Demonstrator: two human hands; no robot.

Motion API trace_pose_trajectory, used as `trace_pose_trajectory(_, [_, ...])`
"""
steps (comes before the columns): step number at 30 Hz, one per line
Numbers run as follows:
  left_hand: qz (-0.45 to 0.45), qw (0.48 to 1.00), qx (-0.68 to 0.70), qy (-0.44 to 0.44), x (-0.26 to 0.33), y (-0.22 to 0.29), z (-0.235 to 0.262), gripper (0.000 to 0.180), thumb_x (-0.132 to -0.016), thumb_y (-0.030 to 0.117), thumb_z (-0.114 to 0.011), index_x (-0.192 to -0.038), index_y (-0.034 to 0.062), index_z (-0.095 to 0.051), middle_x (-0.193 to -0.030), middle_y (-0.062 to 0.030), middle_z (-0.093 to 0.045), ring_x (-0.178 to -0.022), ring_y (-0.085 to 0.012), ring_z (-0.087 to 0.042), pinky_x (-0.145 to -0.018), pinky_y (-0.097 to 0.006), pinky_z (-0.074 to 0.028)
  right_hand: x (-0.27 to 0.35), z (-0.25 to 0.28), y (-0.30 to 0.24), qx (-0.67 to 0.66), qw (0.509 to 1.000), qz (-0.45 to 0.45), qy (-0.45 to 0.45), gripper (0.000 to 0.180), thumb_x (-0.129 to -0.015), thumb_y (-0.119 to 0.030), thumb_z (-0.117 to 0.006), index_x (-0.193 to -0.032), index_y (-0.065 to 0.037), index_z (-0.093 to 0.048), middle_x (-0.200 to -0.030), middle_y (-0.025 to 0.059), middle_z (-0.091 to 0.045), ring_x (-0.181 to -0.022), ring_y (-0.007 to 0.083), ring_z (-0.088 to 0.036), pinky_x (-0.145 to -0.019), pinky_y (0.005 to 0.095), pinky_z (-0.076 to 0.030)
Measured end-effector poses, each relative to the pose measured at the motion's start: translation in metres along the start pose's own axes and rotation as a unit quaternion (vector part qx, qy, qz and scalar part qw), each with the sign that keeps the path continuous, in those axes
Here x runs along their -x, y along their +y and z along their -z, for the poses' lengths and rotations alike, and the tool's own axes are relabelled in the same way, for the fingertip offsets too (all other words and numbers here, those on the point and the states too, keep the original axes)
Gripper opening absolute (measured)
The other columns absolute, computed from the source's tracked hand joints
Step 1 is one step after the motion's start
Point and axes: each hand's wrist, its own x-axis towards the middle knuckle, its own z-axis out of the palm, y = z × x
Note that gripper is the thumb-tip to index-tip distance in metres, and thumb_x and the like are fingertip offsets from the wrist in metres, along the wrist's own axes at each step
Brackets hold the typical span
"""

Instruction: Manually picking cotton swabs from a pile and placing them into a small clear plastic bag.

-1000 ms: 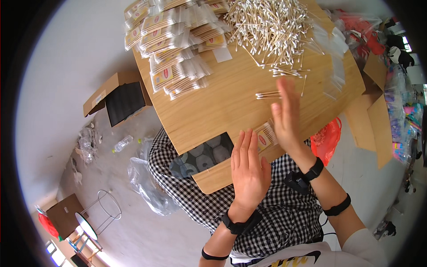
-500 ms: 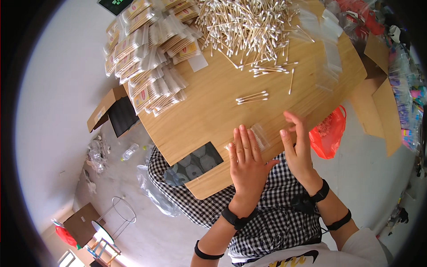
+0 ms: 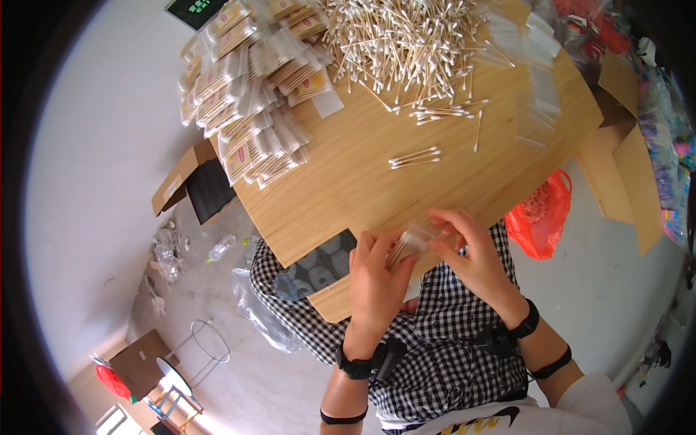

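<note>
A small clear plastic packet of cotton swabs [image 3: 404,247] is held between my two hands above the table's near edge. My left hand [image 3: 378,274] pinches its left end, the thumb against the swabs. At the other end, the fingers of my right hand [image 3: 467,249] close on the clear plastic flap. Just beyond lie a few loose cotton swabs [image 3: 415,158] side by side. A big heap of cotton swabs [image 3: 406,47] covers the far middle of the table, with a smaller scatter [image 3: 444,113] in front of it.
Filled swab packets [image 3: 246,94] are stacked at the far left of the wooden table [image 3: 319,188]. Flat clear bags [image 3: 538,98] lie at the far right. A dark patterned sheet [image 3: 315,268] rests on the near left edge. A red plastic bag [image 3: 540,225] hangs at the right edge, near open cardboard boxes [image 3: 616,167].
My left hand has gone from lying flat over the packet to pinching and lifting it. My right hand has moved left and taken its other end.
</note>
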Motion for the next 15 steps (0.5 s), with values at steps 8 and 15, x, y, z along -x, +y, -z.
trace_pose_trajectory(8, [0.004, 0.96, 0.273, 0.059, 0.015, -0.011, 0.012, 0.027, -0.073, -0.006, -0.072, -0.095, 0.0021, -0.057, -0.095, -0.0043, -0.061, -0.091, -0.0131, -0.058, -0.084, -0.028, -0.045, 0.003, -0.004, -0.024, -0.353, 0.925, -0.103, -0.099, 0.021, -0.086, -0.004, -0.063, -0.107, 0.0, -0.062, -0.103, 0.0078, -0.062, -0.086, 0.0121, -0.061, -0.062, 0.0203, -0.048])
trace_pose_trajectory(15, [-0.086, 0.966, 0.225, 0.093, 0.014, -0.017, 0.017, 0.026, -0.073, -0.005, -0.072, -0.098, 0.0018, -0.067, -0.105, -0.01, -0.066, -0.099, -0.019, -0.062, -0.094, -0.037, -0.045, -0.006, -0.018, -0.017, -0.291, 0.953, 0.003, -0.08, 0.011, -0.085, 0.001, -0.062, -0.096, 0.0, -0.065, -0.105, 0.0089, -0.062, -0.089, 0.014, -0.062, -0.071, 0.0238, -0.052])
